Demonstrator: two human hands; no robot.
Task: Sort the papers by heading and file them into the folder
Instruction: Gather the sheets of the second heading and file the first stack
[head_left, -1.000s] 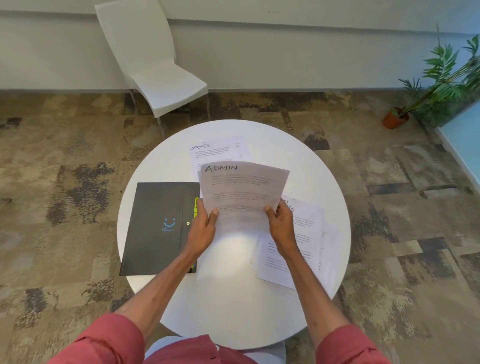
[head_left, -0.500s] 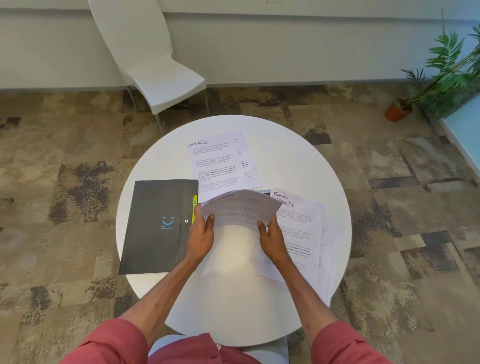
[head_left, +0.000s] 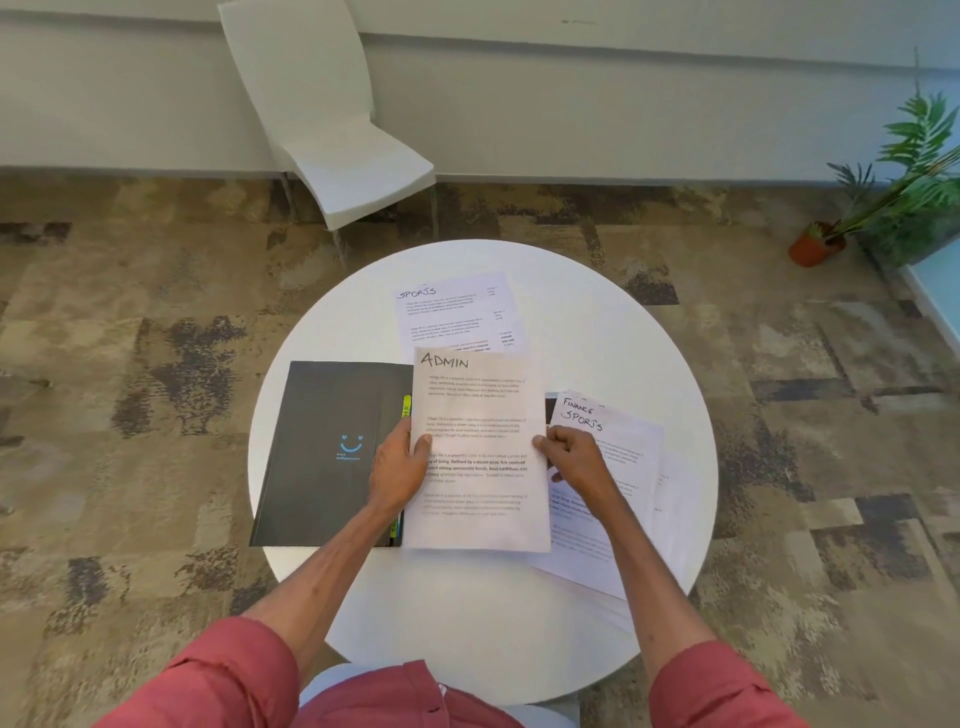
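A sheet headed ADMIN (head_left: 478, 405) lies flat in the middle of the round white table (head_left: 597, 322). My left hand (head_left: 397, 467) pinches its left edge and my right hand (head_left: 574, 454) pinches its right edge. A black folder (head_left: 332, 415) with a blue smile mark lies shut to the left, with a yellow-green tab (head_left: 406, 406) at its right edge. A sheet headed SPORTS (head_left: 457, 312) lies further back. On the right is a loose pile of papers (head_left: 623, 452) whose top headings read FINANCE and SPORTS.
A white chair (head_left: 332, 135) stands beyond the table by the wall. A potted plant (head_left: 883, 197) stands on the patterned carpet at the far right. My red sleeves fill the bottom of the view.
The ADMIN sheet, held up and tilted before, curled downward and now lies flat on the table. Both hands came down with it and still grip its edges.
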